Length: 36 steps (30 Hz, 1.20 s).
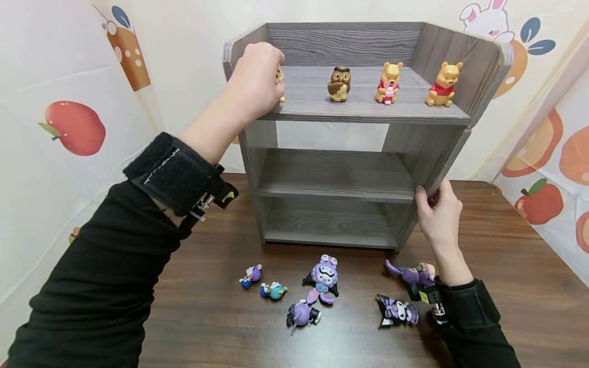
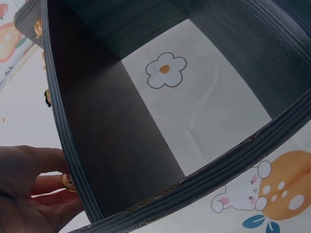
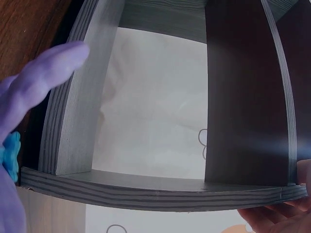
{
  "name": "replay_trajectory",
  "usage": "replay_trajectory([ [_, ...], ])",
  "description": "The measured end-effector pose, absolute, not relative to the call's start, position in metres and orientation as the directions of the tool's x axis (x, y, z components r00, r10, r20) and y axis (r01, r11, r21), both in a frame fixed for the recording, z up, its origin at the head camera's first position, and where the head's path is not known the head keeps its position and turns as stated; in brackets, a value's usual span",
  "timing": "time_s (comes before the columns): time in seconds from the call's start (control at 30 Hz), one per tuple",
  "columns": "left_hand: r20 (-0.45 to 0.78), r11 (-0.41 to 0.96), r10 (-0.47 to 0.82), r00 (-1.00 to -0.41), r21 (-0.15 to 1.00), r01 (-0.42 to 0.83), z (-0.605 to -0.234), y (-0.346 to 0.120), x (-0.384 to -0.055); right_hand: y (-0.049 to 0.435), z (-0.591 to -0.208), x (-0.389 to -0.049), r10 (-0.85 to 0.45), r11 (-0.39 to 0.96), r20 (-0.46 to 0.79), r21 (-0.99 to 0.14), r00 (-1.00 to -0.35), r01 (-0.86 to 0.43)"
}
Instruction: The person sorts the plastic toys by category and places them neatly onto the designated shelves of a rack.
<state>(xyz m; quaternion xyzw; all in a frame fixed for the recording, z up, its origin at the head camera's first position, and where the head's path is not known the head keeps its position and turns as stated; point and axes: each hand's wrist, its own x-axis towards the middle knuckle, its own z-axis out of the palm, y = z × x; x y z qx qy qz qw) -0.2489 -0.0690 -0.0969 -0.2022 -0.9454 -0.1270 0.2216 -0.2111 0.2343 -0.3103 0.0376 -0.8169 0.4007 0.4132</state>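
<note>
A small grey wood-grain shelf unit (image 1: 338,176) stands on the brown table. At the left end of its top shelf, my left hand (image 1: 257,79) holds a small yellow figurine (image 1: 279,82), mostly hidden behind the fingers; the left wrist view shows a bit of the figurine (image 2: 69,183) between fingers and thumb. My right hand (image 1: 439,220) grips the right side panel of the unit at the middle board's height, thumb in front. An owl figurine (image 1: 339,84), a bear figurine with a small pink figure (image 1: 389,83) and a red-shirted bear figurine (image 1: 445,86) sit along the top shelf.
Several purple figurines lie before the unit, among them a large one with a flowered head (image 1: 324,278) and a black-and-purple one (image 1: 397,311). A teal figurine (image 1: 273,290) lies left of them. Another purple figurine (image 1: 414,273) lies close to my right wrist. Behind is a printed cloth (image 1: 184,76).
</note>
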Motion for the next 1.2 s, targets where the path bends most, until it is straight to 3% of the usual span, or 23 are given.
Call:
replay_trajectory([
  [0.4, 0.411, 0.897, 0.319, -0.854, 0.159, 0.411, -0.101, -0.069, -0.249, 0.234, -0.311, -0.212, 0.258, 0.659, 0.703, -0.630, -0.663, -0.411],
  [0.73, 0.469, 0.885, 0.303, -0.829, 0.185, 0.428, -0.106, -0.070, -0.241, 0.236, -0.311, -0.214, 0.262, 0.671, 0.701, -0.626, -0.663, -0.397],
  [0.9, 0.599, 0.841, 0.308, -0.739, 0.192, 0.506, -0.114, -0.074, -0.229, 0.235, -0.311, -0.214, 0.261, 0.672, 0.706, -0.623, -0.659, -0.401],
  [1.2, 0.799, 0.702, 0.373, -0.472, 0.089, 0.706, -0.139, -0.071, -0.190, 0.235, -0.310, -0.213, 0.262, 0.673, 0.704, -0.623, -0.660, -0.398],
])
